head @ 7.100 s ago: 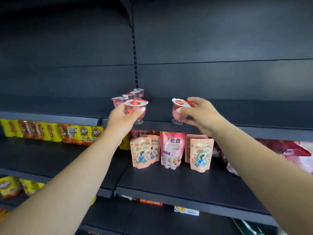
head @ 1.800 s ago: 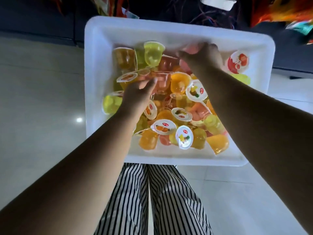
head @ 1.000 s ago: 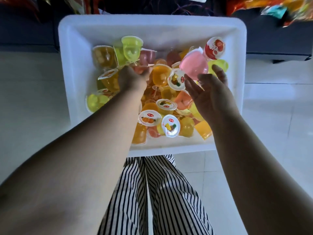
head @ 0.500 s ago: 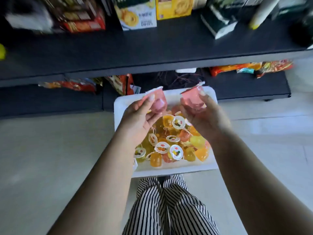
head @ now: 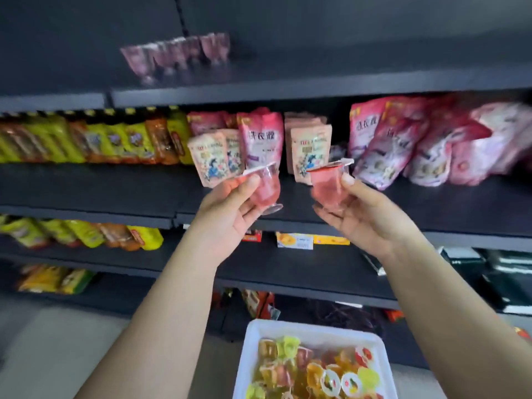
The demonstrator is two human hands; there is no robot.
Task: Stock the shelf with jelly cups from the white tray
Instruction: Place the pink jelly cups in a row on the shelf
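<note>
1. Both your hands are raised in front of the shelving, each with one jelly cup; the pink pouches (head: 260,139) on the middle shelf (head: 86,194) stand directly behind them.
2. Surroundings: yellow-green and orange snack bags (head: 95,139) fill the left part of that shelf, larger pink bags (head: 426,145) lean at its right. Lower shelves carry more bags and boxes, blurred.
3. Your left hand (head: 227,217) has fingers curled round the left pink cup (head: 266,188), thumb on its near side just under the rim. The cup is stemmed with a round foot and tilts slightly, with its foil lid up.
4. Your right hand (head: 365,217) pinches the right pink cup (head: 329,187), thumb near the rim and fingers beneath. It is lidded and filled with red-pink jelly. The two cups are near each other, not touching.
5. Top shelf (head: 316,82): a row of pink stemmed cups (head: 175,56) stands upright at left of centre, well above your hands.
6. White tray (head: 250,355) sits low, at the bottom of the view, heaped with orange, yellow, green and red cups (head: 313,370).
</note>
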